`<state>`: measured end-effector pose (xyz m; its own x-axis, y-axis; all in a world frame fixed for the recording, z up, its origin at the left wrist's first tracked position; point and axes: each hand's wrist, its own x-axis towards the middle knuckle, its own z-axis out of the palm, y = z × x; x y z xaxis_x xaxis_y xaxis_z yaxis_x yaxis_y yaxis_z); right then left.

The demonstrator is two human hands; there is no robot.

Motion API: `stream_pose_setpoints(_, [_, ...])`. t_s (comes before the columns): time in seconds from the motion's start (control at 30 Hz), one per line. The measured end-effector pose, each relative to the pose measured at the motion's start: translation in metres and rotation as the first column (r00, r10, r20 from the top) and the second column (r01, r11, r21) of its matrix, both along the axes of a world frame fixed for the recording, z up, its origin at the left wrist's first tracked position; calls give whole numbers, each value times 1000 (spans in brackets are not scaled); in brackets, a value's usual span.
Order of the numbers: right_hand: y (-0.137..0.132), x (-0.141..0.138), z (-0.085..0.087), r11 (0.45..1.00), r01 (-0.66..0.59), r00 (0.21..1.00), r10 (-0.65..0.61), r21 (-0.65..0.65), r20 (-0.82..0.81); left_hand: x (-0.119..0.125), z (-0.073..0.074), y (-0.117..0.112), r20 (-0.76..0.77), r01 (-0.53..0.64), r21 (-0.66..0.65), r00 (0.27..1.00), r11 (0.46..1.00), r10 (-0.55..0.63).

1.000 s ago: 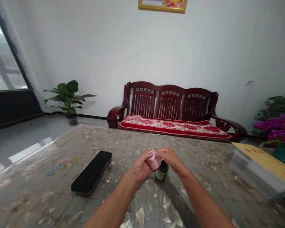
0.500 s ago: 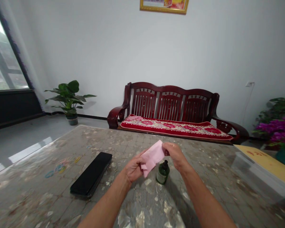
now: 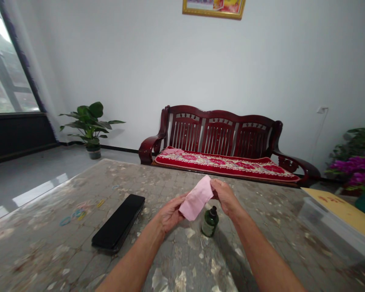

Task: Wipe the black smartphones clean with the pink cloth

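A small pink cloth (image 3: 197,198) is stretched flat between both my hands above the table. My left hand (image 3: 169,213) pinches its lower near end. My right hand (image 3: 225,196) pinches its upper far corner. Just below the cloth, a small dark green bottle (image 3: 209,222) with a black cap stands upright on the patterned tabletop (image 3: 158,182). Neither hand touches it.
A long black case (image 3: 119,221) lies on the table to the left, with coloured rubber bands (image 3: 76,213) beyond it. A clear plastic box with a yellow lid (image 3: 337,219) sits at the right edge. A wooden bench (image 3: 222,150) and potted plants stand behind.
The pink cloth was bunched between my hands one second ago; it has been pulled open and flat. My right hand rose and moved slightly away from the left.
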<state>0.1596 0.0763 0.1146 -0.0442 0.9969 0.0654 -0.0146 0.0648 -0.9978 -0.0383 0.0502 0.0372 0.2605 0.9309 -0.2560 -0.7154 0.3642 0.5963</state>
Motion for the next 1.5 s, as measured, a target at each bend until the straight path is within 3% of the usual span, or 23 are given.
stream_pose_setpoints(0.1, [-1, -5, 9, 999, 14, 1000, -14, 31, -12, -5, -8, 1, -78, -145, -108, 987, 983, 137])
stream_pose_setpoints(0.17, [-4, -10, 14, 999, -7, 1000, 7, 46, 11, -5, -10, -1, -74, -201, -100, 978, 975, 194])
stream_pose_setpoints(0.23, [-8, -18, 15, 998, -43, 999, 42, 37, 22, 1, -5, -4, -37, -199, -68, 980, 978, 197])
stream_pose_setpoints(0.4, [-19, -41, -3, 985, -167, 985, 169, -50, 27, 22, 20, -11, 192, -6, 121, 981, 993, -18])
stream_pose_setpoints(0.5, [-21, -49, -14, 977, -179, 982, 185, -114, 41, 29, 23, -9, 249, -61, 75, 968, 995, 40])
stream_pose_setpoints(0.6, [-21, -49, -15, 982, -148, 986, 155, -117, 54, 31, 16, -5, 266, -150, -43, 951, 988, 156])
stream_pose_setpoints(0.73, [-18, -44, -8, 994, -106, 967, 106, -11, 233, 29, 7, 0, 274, -226, -115, 929, 967, 250])
stream_pose_setpoints(0.87, [-12, -37, -5, 972, -108, 857, -15, 208, 516, 26, 5, 1, 240, -299, -128, 916, 946, 322])
stream_pose_setpoints(0.93, [-7, -34, -6, 949, -91, 819, -101, 301, 565, 24, 7, 1, 202, -346, -129, 908, 929, 366])
stream_pose_setpoints(1.0, [-3, -32, -7, 959, -64, 858, -89, 277, 505, 23, 11, -1, 178, -378, -111, 902, 919, 393])
stream_pose_setpoints(1.1, [3, -30, -7, 988, -113, 949, 77, 101, 304, 24, 20, -5, 173, -380, -75, 906, 922, 387])
stream_pose_setpoints(1.23, [4, -30, -1, 968, -239, 963, 247, -76, 110, 26, 32, -10, 173, -356, -26, 919, 934, 355])
stream_pose_setpoints(1.37, [-4, -34, 10, 981, -190, 981, 189, 39, 34, 21, 35, -8, 243, -285, 49, 933, 957, 266])
stream_pose_setpoints(1.5, [-13, -39, 21, 959, -257, 966, 258, 123, 3, 18, 22, -3, 394, -123, 137, 917, 983, 59])
